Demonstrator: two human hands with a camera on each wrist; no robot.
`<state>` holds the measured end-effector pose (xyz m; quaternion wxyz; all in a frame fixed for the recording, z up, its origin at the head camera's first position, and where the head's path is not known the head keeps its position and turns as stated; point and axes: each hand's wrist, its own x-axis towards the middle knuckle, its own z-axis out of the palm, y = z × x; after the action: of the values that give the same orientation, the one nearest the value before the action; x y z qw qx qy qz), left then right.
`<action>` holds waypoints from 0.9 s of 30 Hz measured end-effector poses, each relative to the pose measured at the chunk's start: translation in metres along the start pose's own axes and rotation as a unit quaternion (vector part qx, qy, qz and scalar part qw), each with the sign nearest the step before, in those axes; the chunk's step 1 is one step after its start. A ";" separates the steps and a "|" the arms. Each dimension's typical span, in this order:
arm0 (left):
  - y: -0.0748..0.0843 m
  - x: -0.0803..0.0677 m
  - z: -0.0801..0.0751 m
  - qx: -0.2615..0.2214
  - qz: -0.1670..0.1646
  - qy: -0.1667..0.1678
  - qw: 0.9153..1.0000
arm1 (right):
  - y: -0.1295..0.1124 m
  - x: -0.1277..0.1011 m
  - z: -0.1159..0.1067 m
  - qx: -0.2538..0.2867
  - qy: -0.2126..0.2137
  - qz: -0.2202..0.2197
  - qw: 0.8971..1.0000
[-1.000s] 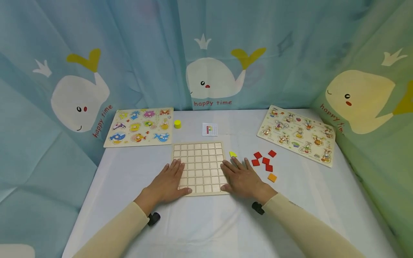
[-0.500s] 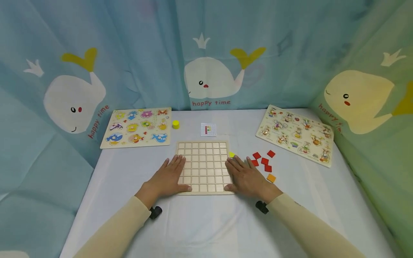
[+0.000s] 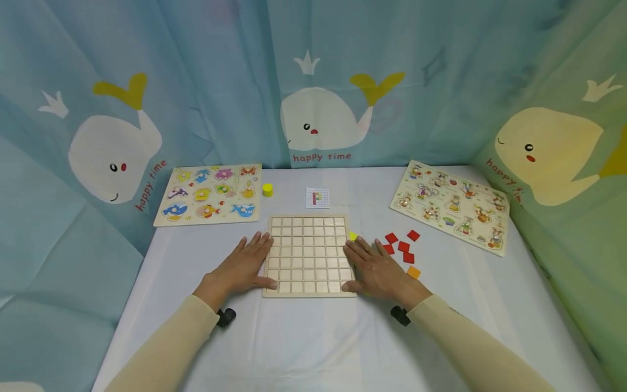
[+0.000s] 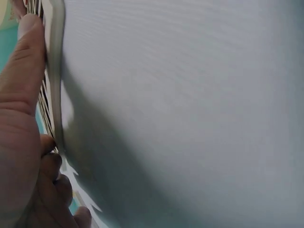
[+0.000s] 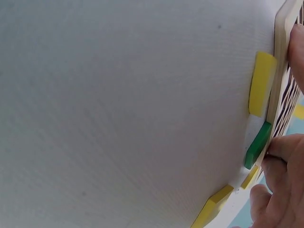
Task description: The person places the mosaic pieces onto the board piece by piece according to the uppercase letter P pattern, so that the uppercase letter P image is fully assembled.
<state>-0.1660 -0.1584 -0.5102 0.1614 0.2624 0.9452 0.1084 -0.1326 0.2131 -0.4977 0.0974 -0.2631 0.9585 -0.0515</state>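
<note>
A square wooden grid board lies flat on the white-covered table, its squares bare. My left hand rests along its left edge with the fingers straight and the thumb over the near corner. In the left wrist view that thumb lies on the board's rim. Against the right edge lies my right hand, fingers extended and thumb on the near right corner. Beneath and beside it, the right wrist view shows a yellow tile, a green tile and another yellow tile by the board's side.
Several red tiles and an orange tile lie right of my right hand. Behind the board are a small pattern card and a yellow cylinder. Picture puzzle boards stand at back left and back right.
The board has shifted a little to the right with my right hand, partly covering the view of a yellow tile. My left hand has since slid slightly left, baring more of the board's left side.
</note>
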 end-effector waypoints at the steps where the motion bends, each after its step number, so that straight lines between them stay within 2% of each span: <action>1: -0.002 -0.001 0.001 -0.001 0.003 0.003 1.000 | 0.000 0.000 0.000 0.000 0.001 0.000 1.000; 8: -0.012 -0.007 0.003 -0.001 0.027 0.000 1.000 | 0.000 0.000 0.001 0.005 0.000 -0.001 1.000; 14: -0.014 -0.006 -0.004 -0.006 0.046 -0.004 0.999 | 0.002 0.000 0.002 -0.001 0.001 0.001 1.000; 20: -0.017 -0.003 -0.004 -0.011 0.039 -0.008 0.999 | 0.003 0.000 0.001 0.000 0.009 -0.006 1.000; 24: -0.020 -0.003 -0.003 -0.029 0.031 -0.019 0.999 | 0.009 0.000 -0.001 0.040 0.009 0.007 0.999; 27: -0.020 -0.002 -0.003 -0.047 0.025 -0.027 0.998 | 0.018 -0.004 -0.005 0.084 0.030 0.031 0.996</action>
<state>-0.1745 -0.1766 -0.5126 0.1962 0.2813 0.9274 0.1494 -0.1395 0.2306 -0.4948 0.0920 -0.2222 0.9611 -0.1361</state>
